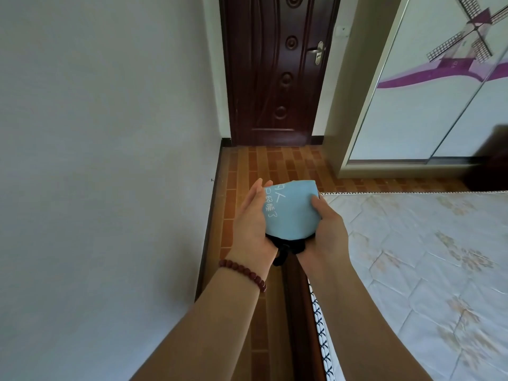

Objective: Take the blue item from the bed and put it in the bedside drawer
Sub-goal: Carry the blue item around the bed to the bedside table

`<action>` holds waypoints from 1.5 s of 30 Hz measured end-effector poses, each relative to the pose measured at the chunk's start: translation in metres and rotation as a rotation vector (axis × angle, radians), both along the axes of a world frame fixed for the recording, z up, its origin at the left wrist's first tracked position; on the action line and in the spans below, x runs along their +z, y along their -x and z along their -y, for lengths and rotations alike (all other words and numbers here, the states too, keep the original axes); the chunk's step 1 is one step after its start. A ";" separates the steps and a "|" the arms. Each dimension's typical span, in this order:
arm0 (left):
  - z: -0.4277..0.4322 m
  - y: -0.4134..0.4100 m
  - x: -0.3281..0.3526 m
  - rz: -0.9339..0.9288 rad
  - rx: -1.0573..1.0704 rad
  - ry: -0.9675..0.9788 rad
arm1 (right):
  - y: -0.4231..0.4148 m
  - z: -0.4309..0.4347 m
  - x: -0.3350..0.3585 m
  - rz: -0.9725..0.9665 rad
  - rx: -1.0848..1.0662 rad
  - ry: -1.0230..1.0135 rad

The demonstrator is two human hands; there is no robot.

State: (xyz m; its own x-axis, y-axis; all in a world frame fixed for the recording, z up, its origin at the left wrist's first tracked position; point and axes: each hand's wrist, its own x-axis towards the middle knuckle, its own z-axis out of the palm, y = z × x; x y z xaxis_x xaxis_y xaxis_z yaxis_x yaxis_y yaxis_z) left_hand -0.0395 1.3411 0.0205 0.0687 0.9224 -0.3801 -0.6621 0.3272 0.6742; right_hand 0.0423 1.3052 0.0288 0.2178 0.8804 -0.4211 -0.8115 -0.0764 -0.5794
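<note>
In the head view, the only one there is, the blue item (pixel 290 209) is off the bed (pixel 417 259) and held in the air between both hands, above the strip of floor (pixel 275 166) that runs between the wall (pixel 104 160) and the bed's edge. It looks like a soft, folded or padded piece with pale handwriting on its upper face and something black bunched beneath it, a dark loop or cord hanging down between the wrists. The left hand (pixel 251 224), with a bead bracelet (pixel 243 273) at the wrist, cups the left side and underside, its fingers (pixel 257 191) fairly straight and pressed together along the edge. The right hand (pixel 328 226) grips the right side, thumb on top; its other fingers are hidden under the item, so I cannot tell how they lie. No bedside drawer shows here, only a closed door (pixel 275 72) ahead and a wardrobe (pixel 439 92) to the right, so the person probably has to turn to find it. The main risks, as I judge them: the hanging black part could snag on the bed rail or slip free, and once one hand lets go to pull the drawer open, the soft bundle could unfold or drop.
</note>
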 end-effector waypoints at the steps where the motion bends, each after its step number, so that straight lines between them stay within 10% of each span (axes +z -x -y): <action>1: -0.009 -0.005 -0.001 0.002 -0.001 0.006 | -0.005 -0.009 -0.001 -0.007 -0.004 0.011; 45: -0.639 -0.135 0.003 -0.023 -0.071 -0.021 | -0.130 -0.629 -0.005 0.025 -0.115 0.144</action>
